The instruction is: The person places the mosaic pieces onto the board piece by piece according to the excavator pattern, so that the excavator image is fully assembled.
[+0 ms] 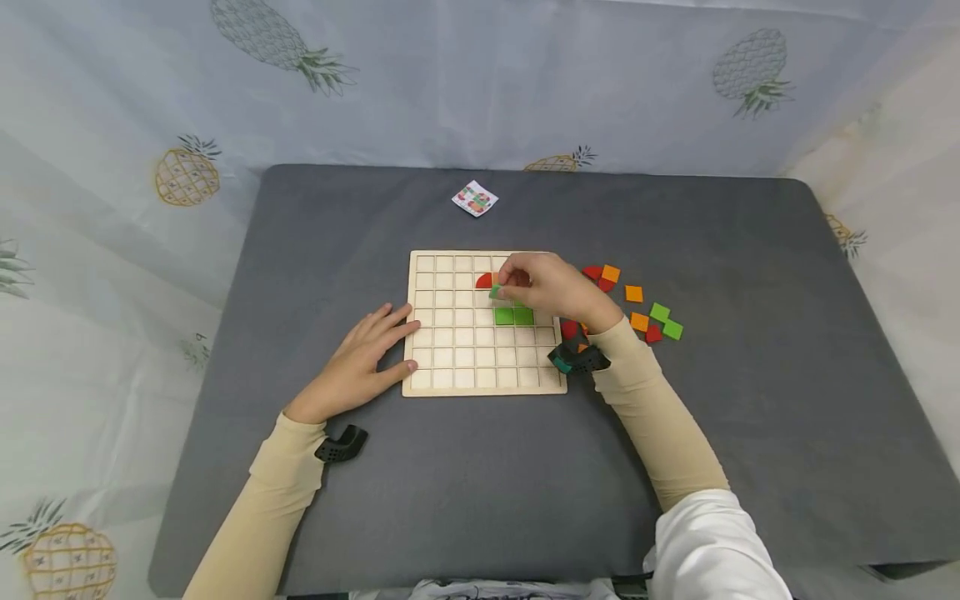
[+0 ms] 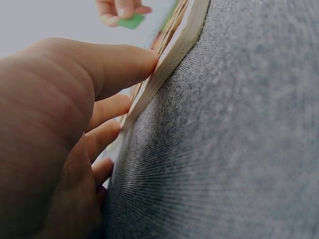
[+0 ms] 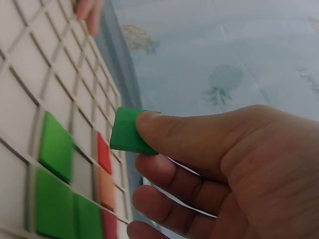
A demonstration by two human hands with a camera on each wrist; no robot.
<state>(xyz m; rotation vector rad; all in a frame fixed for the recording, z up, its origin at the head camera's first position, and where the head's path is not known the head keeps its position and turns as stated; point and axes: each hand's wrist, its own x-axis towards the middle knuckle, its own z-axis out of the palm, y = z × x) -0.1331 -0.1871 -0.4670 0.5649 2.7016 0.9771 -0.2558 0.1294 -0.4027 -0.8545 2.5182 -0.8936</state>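
Note:
A green square tile (image 3: 128, 130) is pinched between the thumb and fingers of my right hand (image 1: 551, 287), held above the wooden grid board (image 1: 453, 357). On the board lie green tiles (image 1: 504, 317) and a red rounded piece (image 1: 483, 282); the right wrist view also shows an orange tile (image 3: 105, 186) there, partly hidden in the head view by my hand. My left hand (image 1: 362, 367) has its fingers spread, and their tips touch the board's left edge (image 2: 172, 52). The left wrist view shows the thumb on that edge.
Loose orange tiles (image 1: 633, 293), green tiles (image 1: 672, 330) and red pieces (image 1: 653, 334) lie on the grey table (image 1: 465, 475) right of the board, some partly hidden by my right arm. A small patterned card (image 1: 475, 199) lies behind the board.

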